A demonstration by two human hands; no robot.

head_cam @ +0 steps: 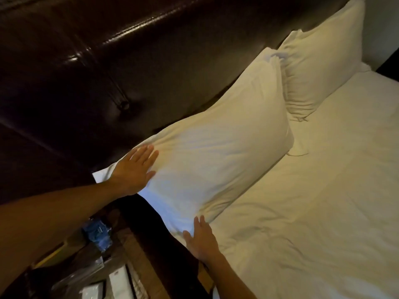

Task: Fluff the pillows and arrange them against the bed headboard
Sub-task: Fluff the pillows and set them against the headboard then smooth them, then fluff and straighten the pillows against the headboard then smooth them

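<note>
A large white pillow (218,147) leans against the dark padded headboard (108,61) at the near side of the bed. My left hand (133,169) lies flat with fingers spread on the pillow's upper near corner. My right hand (200,240) presses flat against the pillow's lower near edge where it meets the sheet. A second white pillow (319,67) stands against the headboard farther along, its edge touching the first. Neither hand grips anything.
The white sheet (313,201) covers the mattress to the right. A dark nightstand (121,266) sits at the lower left with a blue packet (98,234), clear plastic and white items on it. A dark object shows at the far right edge (388,63).
</note>
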